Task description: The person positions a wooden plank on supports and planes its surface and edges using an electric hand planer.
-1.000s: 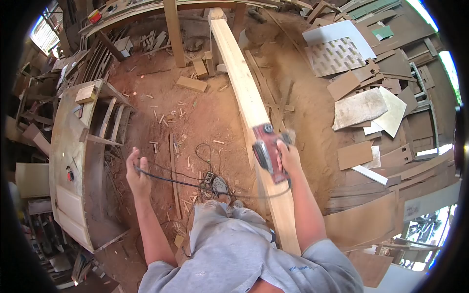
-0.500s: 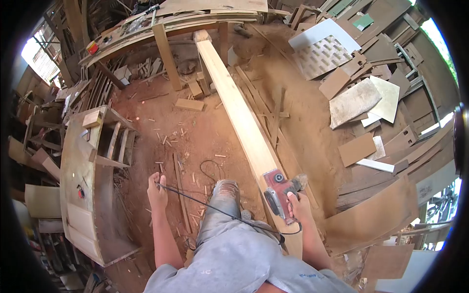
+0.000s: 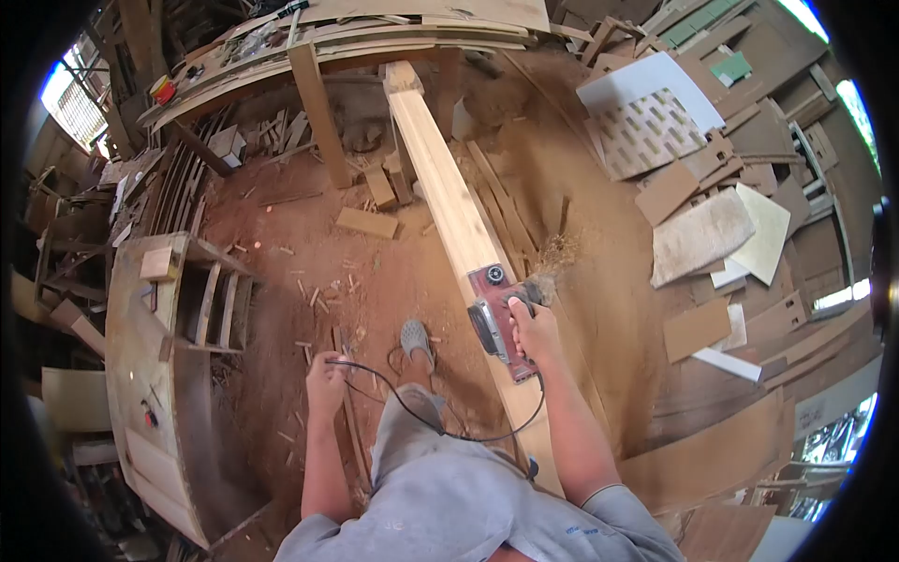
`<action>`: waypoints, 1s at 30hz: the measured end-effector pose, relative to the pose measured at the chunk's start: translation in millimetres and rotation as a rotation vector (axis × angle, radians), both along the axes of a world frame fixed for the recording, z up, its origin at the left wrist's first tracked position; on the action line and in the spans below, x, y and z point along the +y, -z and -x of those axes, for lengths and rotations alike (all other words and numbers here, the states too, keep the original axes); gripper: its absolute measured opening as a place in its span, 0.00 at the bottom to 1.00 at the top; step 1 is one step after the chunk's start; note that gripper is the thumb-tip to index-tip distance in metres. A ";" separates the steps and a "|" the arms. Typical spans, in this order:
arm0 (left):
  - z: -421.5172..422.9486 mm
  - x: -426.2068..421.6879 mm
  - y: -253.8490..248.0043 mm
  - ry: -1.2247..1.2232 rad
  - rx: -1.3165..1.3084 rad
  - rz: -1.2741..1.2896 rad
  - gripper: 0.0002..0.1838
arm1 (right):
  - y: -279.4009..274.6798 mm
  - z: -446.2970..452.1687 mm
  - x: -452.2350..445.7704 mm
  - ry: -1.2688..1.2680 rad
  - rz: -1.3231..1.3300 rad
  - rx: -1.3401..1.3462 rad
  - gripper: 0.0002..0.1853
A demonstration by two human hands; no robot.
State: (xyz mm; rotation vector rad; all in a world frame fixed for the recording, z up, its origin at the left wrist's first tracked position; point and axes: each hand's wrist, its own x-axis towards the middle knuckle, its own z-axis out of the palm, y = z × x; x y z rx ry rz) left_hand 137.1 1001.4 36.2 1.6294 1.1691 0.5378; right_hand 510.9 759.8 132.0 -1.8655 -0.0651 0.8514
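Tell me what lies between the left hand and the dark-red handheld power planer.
A thin black cable, running from the left hand, dipping over the grey clothing, then up to the planer; head view.

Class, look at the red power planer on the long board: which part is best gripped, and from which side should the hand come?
Probably the dark handle atop the red planer, from behind and the person's right, as the right hand does. The handle rises above the body, while the underside faces the board and the cord trails toward the left.
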 end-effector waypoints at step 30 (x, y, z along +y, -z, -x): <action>-145.1 264.4 -19.2 -0.103 0.224 -0.031 0.22 | 52.8 -240.1 410.8 -0.156 -0.046 -0.190 0.30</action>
